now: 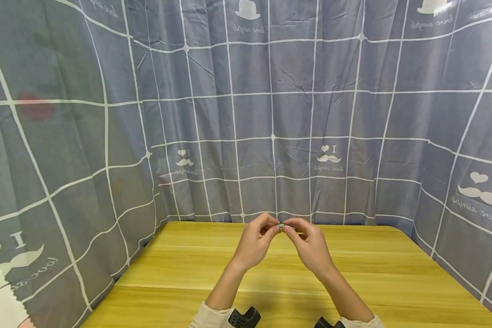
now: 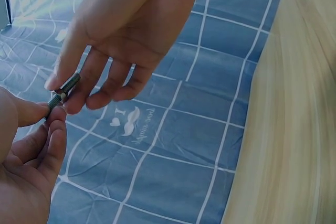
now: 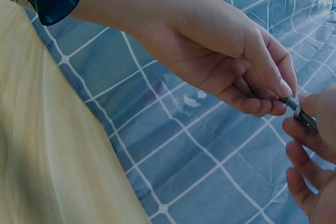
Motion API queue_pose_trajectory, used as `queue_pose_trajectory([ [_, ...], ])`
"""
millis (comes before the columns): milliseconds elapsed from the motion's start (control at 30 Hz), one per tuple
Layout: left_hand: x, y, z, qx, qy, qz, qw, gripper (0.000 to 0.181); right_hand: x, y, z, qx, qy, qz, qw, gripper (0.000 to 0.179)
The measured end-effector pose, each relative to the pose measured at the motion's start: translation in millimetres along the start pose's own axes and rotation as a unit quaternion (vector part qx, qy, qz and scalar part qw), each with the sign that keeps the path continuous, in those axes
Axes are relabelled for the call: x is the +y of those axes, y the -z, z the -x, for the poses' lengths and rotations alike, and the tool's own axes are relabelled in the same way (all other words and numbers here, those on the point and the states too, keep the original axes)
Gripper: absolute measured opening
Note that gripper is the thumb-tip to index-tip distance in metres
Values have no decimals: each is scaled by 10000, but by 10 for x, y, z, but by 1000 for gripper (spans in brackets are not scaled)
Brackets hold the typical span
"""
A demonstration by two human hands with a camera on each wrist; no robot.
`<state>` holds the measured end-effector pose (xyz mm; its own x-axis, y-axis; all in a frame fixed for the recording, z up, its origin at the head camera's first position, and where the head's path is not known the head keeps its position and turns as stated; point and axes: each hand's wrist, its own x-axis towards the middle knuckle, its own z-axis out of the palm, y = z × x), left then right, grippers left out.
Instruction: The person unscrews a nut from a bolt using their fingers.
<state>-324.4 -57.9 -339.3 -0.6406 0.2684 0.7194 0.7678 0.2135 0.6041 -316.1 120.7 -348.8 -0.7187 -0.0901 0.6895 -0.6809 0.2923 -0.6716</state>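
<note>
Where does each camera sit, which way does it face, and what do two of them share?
Head: worn on the head, facing forward and down at the table and curtain; left hand, right hand, forearms and sleeves show.
Left wrist: on that wrist, facing the threaded metal piece; left hand at lower left, right hand from the top.
Right wrist: on that wrist, facing the same piece; right hand cropped at right, left hand from upper left.
Shared: both wrist views show both hands pinching that piece.
</note>
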Motion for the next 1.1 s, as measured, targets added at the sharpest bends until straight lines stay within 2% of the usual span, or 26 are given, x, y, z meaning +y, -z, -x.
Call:
queue_pose_trajectory([
  [133,-2,3,7,-2,-24,-24,10000,7,-5,-2,5,51,132,9,9999,15],
  [333,12,1,15,27,5,27,10000,6,-15,5,13,14,-26,-151,9999,28],
  [433,14,0,17,50,8,-2,10000,6,-12,7,16,25,-121,-89,9999,22],
  [567,16,2,12,58,24,19,10000,6,-4,8,9,3,39,-24,10000,15],
  [667,14,3,9,50,43,50,10000,7,4,4,2,-66,123,-111,9998,24],
  [767,14,6,5,35,55,23,10000,7,10,3,2,-79,21,-154,9998,29],
  [900,25,10,4,12,57,-16,10000,7,6,4,7,2,-30,-77,10000,19],
  [1000,25,10,6,6,61,-16,10000,7,1,5,7,29,116,-87,9999,13],
  [1100,23,10,7,10,80,-8,10000,7,-2,7,4,-4,232,-165,9996,19],
])
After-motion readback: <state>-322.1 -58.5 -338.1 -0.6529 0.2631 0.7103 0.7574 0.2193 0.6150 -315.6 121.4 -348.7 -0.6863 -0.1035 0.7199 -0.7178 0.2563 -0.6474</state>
